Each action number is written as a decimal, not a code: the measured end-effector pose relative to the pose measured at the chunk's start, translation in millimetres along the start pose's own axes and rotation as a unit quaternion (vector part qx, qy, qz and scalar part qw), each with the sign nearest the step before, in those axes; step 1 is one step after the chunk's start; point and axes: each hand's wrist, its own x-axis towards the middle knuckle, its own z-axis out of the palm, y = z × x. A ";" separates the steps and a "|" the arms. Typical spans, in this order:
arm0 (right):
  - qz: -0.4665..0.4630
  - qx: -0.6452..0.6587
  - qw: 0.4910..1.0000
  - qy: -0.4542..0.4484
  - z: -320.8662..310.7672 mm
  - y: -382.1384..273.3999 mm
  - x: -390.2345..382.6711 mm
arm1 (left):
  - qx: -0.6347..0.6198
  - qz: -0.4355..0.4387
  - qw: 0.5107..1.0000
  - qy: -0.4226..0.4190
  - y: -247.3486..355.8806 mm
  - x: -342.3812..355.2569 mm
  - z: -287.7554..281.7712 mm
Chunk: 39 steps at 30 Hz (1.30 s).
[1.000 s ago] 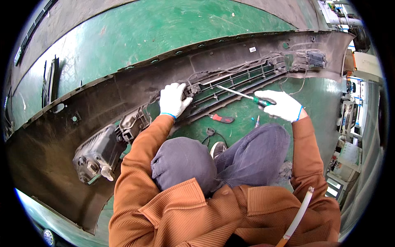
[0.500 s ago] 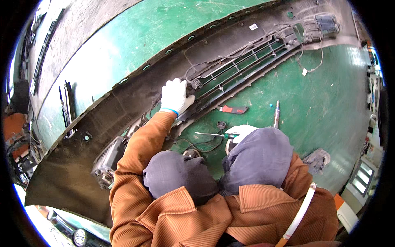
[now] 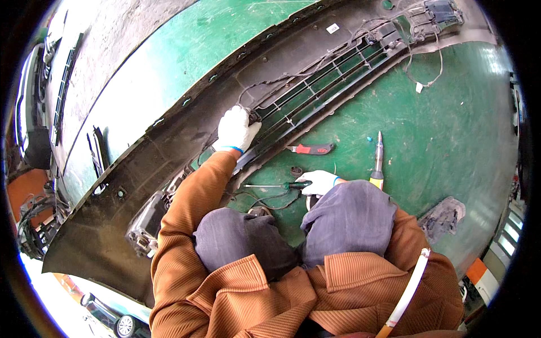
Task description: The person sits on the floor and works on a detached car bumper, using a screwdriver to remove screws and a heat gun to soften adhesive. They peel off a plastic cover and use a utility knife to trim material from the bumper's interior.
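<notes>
A long black car bumper [image 3: 169,152] lies inside-up across a green floor [image 3: 451,129], with a slatted grille [image 3: 321,84] and loose wires along it. My left hand [image 3: 235,129], in a white glove, presses on the bumper at the grille's left end. My right hand [image 3: 319,181], also gloved, rests low near my right knee and grips a green-handled screwdriver [image 3: 279,185] whose shaft points left, lying close to the floor.
A red-handled cutter [image 3: 311,149] and a yellow-handled tool [image 3: 378,163] lie on the floor beside my right knee. A fog-lamp housing [image 3: 147,219] sits at the bumper's near end. Dark parts [image 3: 96,155] lie at left; a torn floor patch [image 3: 442,217] at right.
My right hand came down from the grille with the screwdriver to the floor by my knee. My left hand stayed on the bumper. The view swung left.
</notes>
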 end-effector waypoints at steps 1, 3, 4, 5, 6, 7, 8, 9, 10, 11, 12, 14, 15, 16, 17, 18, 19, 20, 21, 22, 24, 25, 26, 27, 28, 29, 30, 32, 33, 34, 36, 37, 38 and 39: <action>0.015 0.011 1.000 0.003 -2.0 -7.2 -3.5 | -0.012 0.006 1.000 0.002 -0.4 1.7 -1.6; 0.041 0.030 0.999 0.006 -5.2 -16.2 -6.9 | -0.021 0.002 1.000 -0.019 -2.5 4.8 -6.0; 0.052 0.040 0.998 0.006 -6.3 -17.6 -7.4 | -0.026 0.000 0.999 -0.029 -2.5 6.4 -7.9; 0.059 0.047 0.997 0.003 -7.6 -16.9 -6.7 | -0.023 -0.004 0.999 -0.037 -2.7 7.9 -9.1; 0.061 0.050 0.997 0.002 -7.7 -15.7 -5.6 | -0.020 -0.008 0.999 -0.046 -2.7 9.5 -10.7; 0.064 0.052 0.997 0.001 -7.9 -13.8 -4.7 | -0.017 -0.011 0.998 -0.053 -2.4 11.6 -11.9; 0.062 0.050 0.997 0.002 -7.4 -11.2 -2.2 | -0.021 -0.017 0.998 -0.060 -2.0 12.8 -13.4; 0.059 0.045 0.997 0.002 -7.5 -9.1 -0.7 | -0.026 -0.023 0.997 -0.068 -1.4 13.3 -15.0; 0.058 0.040 0.997 0.002 -8.2 -9.0 -0.1 | -0.031 -0.029 0.996 -0.076 -1.0 13.1 -15.2; 0.057 0.032 0.998 0.001 -9.9 -8.9 0.9 | -0.048 -0.030 0.996 -0.070 -0.3 12.3 -15.4; 0.056 0.036 0.998 0.001 -11.0 -8.7 1.2 | -0.064 -0.030 0.995 -0.065 0.5 11.0 -15.6; 0.057 0.055 0.997 0.000 -12.5 -8.2 0.4 | -0.088 -0.032 0.993 -0.071 -1.3 12.6 -16.5; 0.058 0.063 0.996 -0.002 -12.1 -6.2 0.8 | -0.096 -0.032 0.991 -0.082 -4.1 16.3 -17.7; 0.057 0.070 0.996 -0.005 -13.3 -7.9 1.1 | -0.101 -0.033 0.990 -0.092 -5.4 19.3 -20.3; 0.056 0.068 0.996 -0.009 -13.5 -10.0 1.4 | -0.077 -0.028 0.992 -0.098 -3.7 19.5 -20.9; 0.102 0.120 0.987 -0.031 -13.0 -11.7 -1.1 | -0.053 -0.025 0.993 -0.104 -0.7 18.1 -20.7; 0.148 0.170 0.973 -0.047 -15.3 -22.8 -4.9 | -0.018 0.002 0.997 -0.082 1.3 13.9 -17.5; 0.121 0.113 0.986 -0.035 -15.7 -25.0 -2.7 | 0.008 0.006 0.997 -0.073 3.8 9.9 -13.7; 0.093 0.055 0.994 -0.022 -16.3 -27.0 -0.5 | 0.001 0.003 0.998 -0.055 1.8 8.3 -12.5; 0.085 0.034 0.996 -0.020 -15.0 -27.1 -3.9 | -0.011 -0.001 0.999 -0.040 5.3 6.6 -13.1; 0.085 0.027 0.996 -0.020 -11.4 -28.1 -9.9 | -0.053 -0.037 0.995 -0.072 8.3 8.0 -15.4; 0.086 0.039 0.995 -0.023 -10.6 -30.4 -11.7 | -0.068 -0.056 0.992 -0.085 7.4 9.4 -19.5; 0.088 0.050 0.994 -0.027 -8.4 -31.8 -13.5 | -0.086 -0.045 0.993 -0.060 5.5 5.8 -20.2; -0.063 -0.122 0.989 0.056 -4.9 -31.7 -8.5 | -0.102 -0.035 0.994 -0.036 5.8 -0.1 -22.5; -0.069 -0.171 0.983 0.022 -11.3 -30.5 -8.0 | -0.118 -0.024 0.993 -0.011 5.8 -7.2 -25.3; -0.075 -0.219 0.973 -0.012 -26.1 -27.6 -6.9 | -0.130 -0.046 0.989 -0.048 4.2 -17.2 -30.7; -0.082 -0.267 0.959 -0.048 -46.8 -48.8 -3.5 | -0.105 -0.061 0.992 -0.032 -4.6 -25.5 -30.6; -0.264 -0.448 0.852 -0.064 -83.2 -79.1 23.7 | -0.065 -0.083 0.994 -0.009 -19.9 -40.7 -19.9; -0.208 -0.264 0.938 0.088 -93.9 -96.7 28.0 | -0.070 -0.099 0.992 -0.021 -23.5 -42.4 -18.5; -0.208 -0.204 0.947 0.131 -108.1 -118.9 37.8 | -0.078 -0.097 0.992 -0.025 -25.1 -42.2 -19.7; -0.157 -0.091 0.968 0.173 -117.1 -140.6 69.6 | -0.096 -0.095 0.990 -0.032 -26.6 -44.5 -20.6; -0.131 -0.087 0.970 0.186 -116.4 -142.3 95.0 | -0.094 -0.090 0.991 -0.007 -28.7 -49.3 -15.7; -0.084 -0.052 0.980 0.173 -111.4 -148.2 108.7 | -0.105 -0.086 0.991 -0.004 -30.1 -52.2 -13.0; -0.057 -0.010 0.989 0.138 -110.2 -151.5 118.1 | -0.101 -0.079 0.992 0.001 -31.2 -53.5 -9.9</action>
